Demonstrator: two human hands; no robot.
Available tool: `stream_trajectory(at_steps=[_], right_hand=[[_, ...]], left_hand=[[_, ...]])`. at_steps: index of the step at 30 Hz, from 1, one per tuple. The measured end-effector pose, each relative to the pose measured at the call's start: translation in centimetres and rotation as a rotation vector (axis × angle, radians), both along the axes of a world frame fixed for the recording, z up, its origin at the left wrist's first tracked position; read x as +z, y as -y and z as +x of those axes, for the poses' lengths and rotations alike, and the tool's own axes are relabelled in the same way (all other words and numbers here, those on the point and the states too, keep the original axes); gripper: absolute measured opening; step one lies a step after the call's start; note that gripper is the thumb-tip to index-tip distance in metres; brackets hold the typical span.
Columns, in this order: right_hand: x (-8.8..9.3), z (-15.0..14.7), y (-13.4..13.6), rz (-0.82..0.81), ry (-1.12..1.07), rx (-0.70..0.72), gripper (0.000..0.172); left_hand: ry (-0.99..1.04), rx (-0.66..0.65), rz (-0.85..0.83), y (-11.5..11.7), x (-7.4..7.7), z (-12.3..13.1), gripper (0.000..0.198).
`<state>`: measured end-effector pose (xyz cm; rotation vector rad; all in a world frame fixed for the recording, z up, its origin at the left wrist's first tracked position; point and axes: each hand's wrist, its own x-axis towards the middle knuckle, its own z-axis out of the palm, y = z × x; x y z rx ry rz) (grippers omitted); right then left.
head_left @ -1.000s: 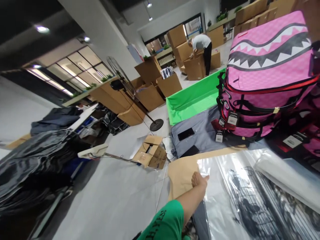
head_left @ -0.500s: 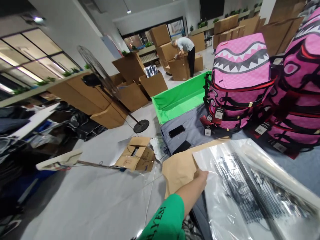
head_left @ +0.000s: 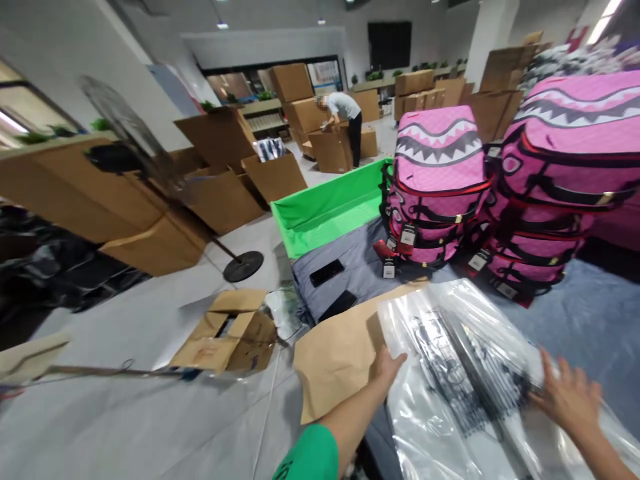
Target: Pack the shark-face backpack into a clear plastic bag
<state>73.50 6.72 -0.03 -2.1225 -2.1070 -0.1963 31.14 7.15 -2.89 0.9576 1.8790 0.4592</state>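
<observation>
Both hands on a clear plastic bag (head_left: 465,400)
left hand (head_left: 387,369) pinches its edge, seemingly to pin it over brown paper (head_left: 333,367); right hand (head_left: 565,397) open, fingers spread, not gripping

No wording can be read for certain. The white hang tags (head_left: 408,235) on the pink backpacks (head_left: 437,180) are too small to read, the print on the green sleeve (head_left: 306,456) is cut off, and the marks on the flattened cardboard box (head_left: 223,337) are blurred
</observation>
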Motion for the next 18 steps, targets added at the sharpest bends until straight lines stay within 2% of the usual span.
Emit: stream_trajectory(at_steps=[2,4,6,8,10,14,16,18], right_hand=[[-1.5,-1.2,-0.7,-0.006,0.127,-0.043,0.088],[-2.7,-1.9,-1.9,-0.049,0.130,-0.071,0.078],[-3.0,-1.6,-3.3,-0.097,0.046,-0.127,0.066],[-2.4,0.0,-4.7,-0.170,-0.060,-0.157,0.058],[-1.3,2.1,-6.4,-0.251,-0.147,-0.151,0.054],[0.4,4.6,-9.8,-0.451,-0.396,-0.071,0.034],[0.1,4.1,-10.5,-0.525,-0.543,-0.015,0.029],[-0.8,2.8,-10.0,-0.554,-0.657,-0.001,0.031]], left_hand=[[0.027,-0.012,0.051,0.6,-0.5,0.0,0.045],[0.036,0.004,0.090,1.0,-0.6,0.0,0.042],[0.044,0.032,0.125,0.9,-0.5,-0.4,0.039],[0.060,0.060,0.169,0.3,-0.1,-1.7,0.037],[0.085,0.077,0.207,-0.6,0.7,-4.2,0.036],[0.104,0.068,0.213,-2.5,3.3,-11.7,0.037],[0.076,0.051,0.188,-3.7,4.9,-14.9,0.033],[0.024,0.036,0.169,-5.0,6.4,-16.8,0.028]])
